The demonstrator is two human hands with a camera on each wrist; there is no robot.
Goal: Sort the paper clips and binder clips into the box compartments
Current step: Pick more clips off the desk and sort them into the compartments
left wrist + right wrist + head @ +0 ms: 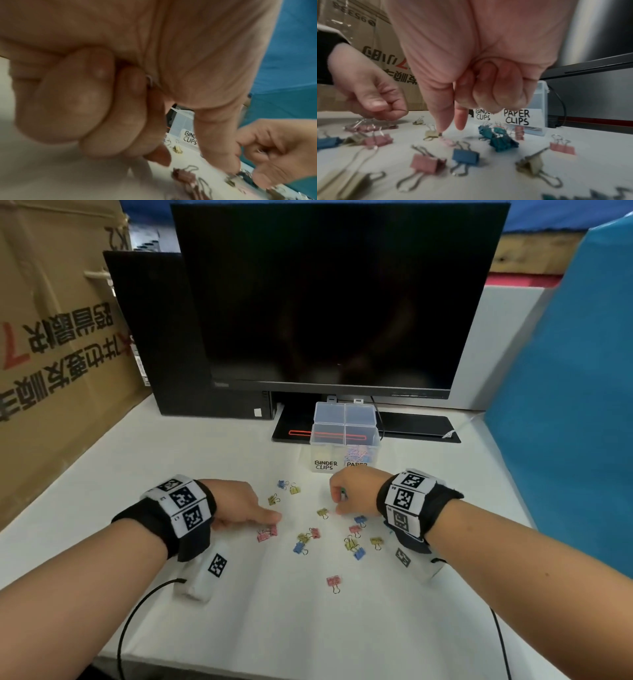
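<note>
Several small binder clips, pink [267, 534], blue [300, 548] and yellow [273, 499], lie scattered on the white table [274, 628]. Behind them stands the clear box [345, 424]; its right compartment, labelled PAPER CLIPS [517, 117], holds paper clips [358, 454]. My left hand [274, 518] hovers just above a pink binder clip [368, 126], its fingers curled with a lilac wire loop [150, 80] tucked against the palm. My right hand [450, 129] points thumb and forefinger down at a pale pink paper clip [447, 141] beside a yellow binder clip [430, 134], and something green [343, 494] sits in its curled fingers.
A dark monitor [335, 302] and a black computer case [164, 344] stand behind the box. A cardboard box [58, 344] is at the left, a blue panel [575, 371] at the right. A cable [378, 419] runs past the box.
</note>
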